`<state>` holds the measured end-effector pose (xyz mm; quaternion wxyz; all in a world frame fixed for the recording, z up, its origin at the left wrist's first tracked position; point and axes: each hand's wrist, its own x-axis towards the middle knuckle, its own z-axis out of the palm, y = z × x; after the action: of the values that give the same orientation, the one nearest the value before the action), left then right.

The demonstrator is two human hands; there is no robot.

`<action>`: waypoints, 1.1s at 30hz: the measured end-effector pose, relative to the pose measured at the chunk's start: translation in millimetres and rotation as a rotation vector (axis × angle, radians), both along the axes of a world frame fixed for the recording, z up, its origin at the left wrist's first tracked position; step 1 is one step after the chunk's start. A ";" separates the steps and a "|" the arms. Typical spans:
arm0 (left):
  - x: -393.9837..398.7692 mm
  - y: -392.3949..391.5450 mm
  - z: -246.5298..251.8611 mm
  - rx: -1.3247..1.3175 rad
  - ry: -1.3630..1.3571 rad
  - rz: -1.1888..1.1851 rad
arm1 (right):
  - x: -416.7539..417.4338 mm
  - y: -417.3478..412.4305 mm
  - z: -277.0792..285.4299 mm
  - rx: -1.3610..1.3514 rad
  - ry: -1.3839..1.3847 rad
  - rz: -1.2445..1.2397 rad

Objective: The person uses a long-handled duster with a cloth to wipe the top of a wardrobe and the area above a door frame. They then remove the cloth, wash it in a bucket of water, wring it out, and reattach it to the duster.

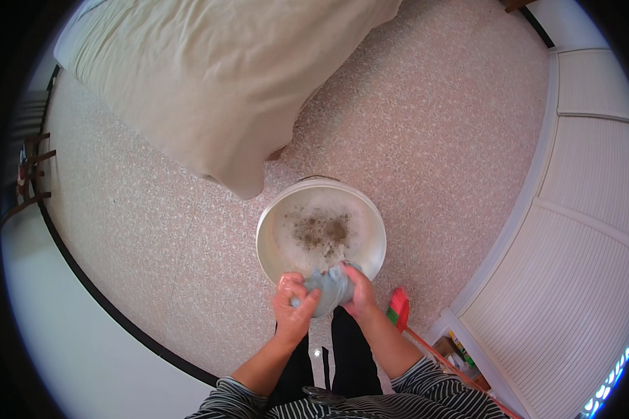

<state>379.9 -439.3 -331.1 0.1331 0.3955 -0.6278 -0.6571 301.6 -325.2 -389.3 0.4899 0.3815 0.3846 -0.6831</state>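
A wet, pale blue-grey cloth (331,289) is bunched between my two hands above the near rim of a round white bucket (270,234). My left hand (295,304) grips its left end, fingers curled over it. On the other end, my right hand (358,287) is closed with the thumb along the top. Inside the bucket is soapy water (322,225) with whitish foam and a dark brown, dirty patch in the middle. Both hands look wet. The part of the rim behind the cloth is hidden.
A bed with a beige cover (204,89) stands beyond the bucket on speckled floor (430,131). A broom with red and green bristles (399,309) lies to my right, near a white ribbed cabinet (545,293). A wooden chair (34,167) is far left, by the wall.
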 end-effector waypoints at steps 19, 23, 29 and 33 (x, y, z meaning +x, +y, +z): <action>-10.8 22.4 14.4 -0.763 0.299 -0.953 | -26.8 -19.1 -20.3 -0.154 0.392 1.150; -12.8 24.6 6.9 -0.759 0.354 -1.067 | -28.3 -27.6 -18.9 0.000 0.723 1.511; -8.1 32.0 -10.7 -0.767 0.355 -1.186 | -28.4 -38.7 -11.0 0.100 0.744 1.735; 2.6 37.7 -26.3 -0.761 0.342 -1.286 | -19.4 -43.9 -9.9 0.152 0.809 1.834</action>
<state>382.5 -401.5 -357.4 -0.0533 -0.2279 -0.8881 -0.3956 282.2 -369.1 -399.2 0.6338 -0.2927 0.7099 -0.0937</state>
